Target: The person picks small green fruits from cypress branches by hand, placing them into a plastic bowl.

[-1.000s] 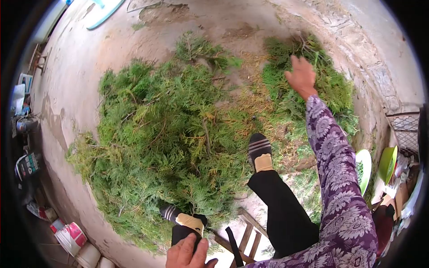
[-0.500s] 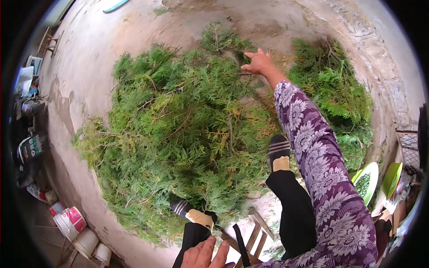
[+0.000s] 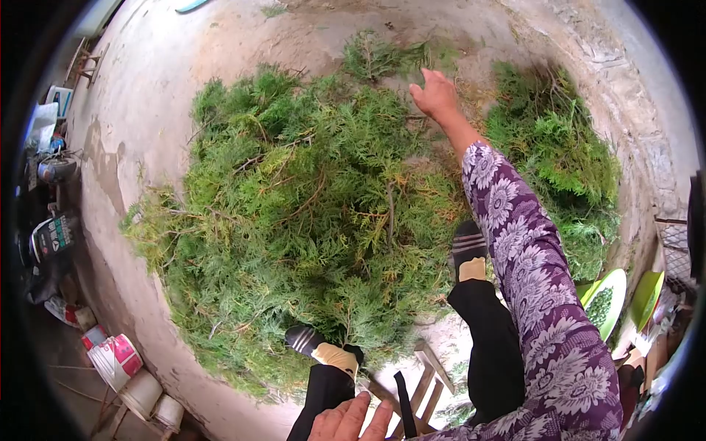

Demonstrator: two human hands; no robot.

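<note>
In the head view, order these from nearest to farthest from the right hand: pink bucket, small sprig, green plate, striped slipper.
From the right hand:
1. small sprig, just up-left of it
2. striped slipper, beside the sleeve
3. green plate, far right
4. pink bucket, lower left
</note>
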